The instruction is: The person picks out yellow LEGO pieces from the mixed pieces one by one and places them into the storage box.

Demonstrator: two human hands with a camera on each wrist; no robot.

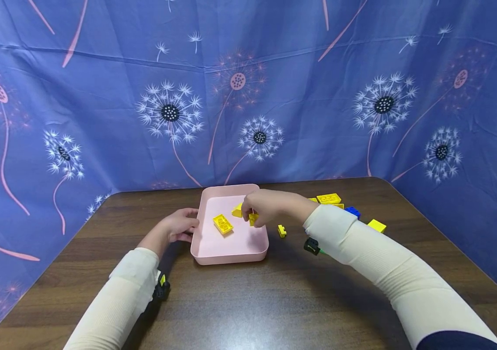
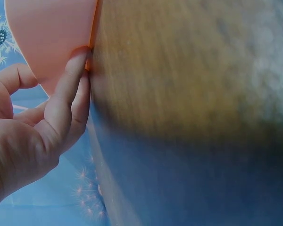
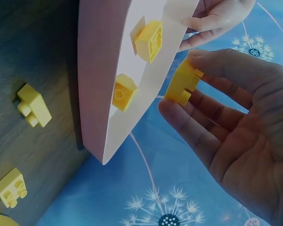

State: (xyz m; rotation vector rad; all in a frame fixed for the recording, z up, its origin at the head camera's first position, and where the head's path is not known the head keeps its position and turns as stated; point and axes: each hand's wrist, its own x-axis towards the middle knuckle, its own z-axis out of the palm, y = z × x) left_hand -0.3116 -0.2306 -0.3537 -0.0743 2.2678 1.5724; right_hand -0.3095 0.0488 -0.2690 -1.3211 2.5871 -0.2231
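My right hand (image 1: pixel 266 206) is over the right side of the pink tray (image 1: pixel 231 260). Between thumb and fingertips it pinches a small yellow toy brick (image 3: pixel 181 82), studs turned toward the palm. At the tray's left wall my left hand (image 1: pixel 179 224) holds on, with fingertips at the rim and low on the outer side (image 2: pixel 75 61). Inside the tray lie a yellow block with an open underside facing up (image 1: pixel 223 224) and a second yellow block (image 1: pixel 237 210), partly hidden behind the right hand in the head view.
On the brown table (image 1: pixel 239 301), a small yellow brick (image 1: pixel 282 231) lies just right of the tray. Farther right are yellow bricks (image 1: pixel 329 198), a blue brick (image 1: pixel 352 212) and a yellow block (image 1: pixel 377 225), some hidden by the right forearm. A blue dandelion-print curtain (image 1: pixel 300 73) hangs behind.
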